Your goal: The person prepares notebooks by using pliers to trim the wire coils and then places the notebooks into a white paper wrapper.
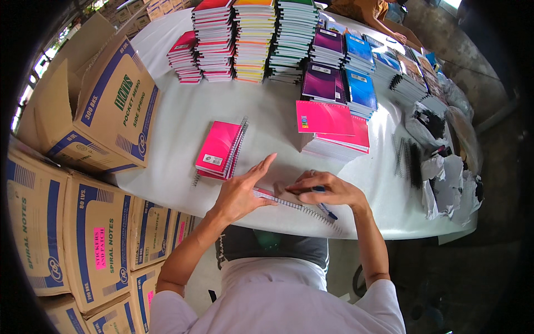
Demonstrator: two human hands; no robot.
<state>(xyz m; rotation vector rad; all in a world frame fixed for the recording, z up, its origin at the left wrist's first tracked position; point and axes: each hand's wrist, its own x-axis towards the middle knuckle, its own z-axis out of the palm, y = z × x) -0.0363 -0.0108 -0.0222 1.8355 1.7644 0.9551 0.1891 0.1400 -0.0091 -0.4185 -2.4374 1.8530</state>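
Observation:
My left hand steadies a thin notebook standing on its long edge, its thumb along the near side and its fingers stretched upward. A metal spiral coil runs along the notebook's punched edge and sticks out past its right end. Fingers curled, my right hand holds a blue pen-like tool that points down at the coil; the hand is slightly blurred. Beyond my left hand lies a small pile of pink spiral notebooks. A stack of pink-covered, punched notebooks stands beyond my right hand.
Tall stacks of red notebooks, yellow-edged notebooks and purple notebooks line the table's far side. Loose black coils lie at right beside torn wrapping. Cardboard boxes crowd the left. A person sits across.

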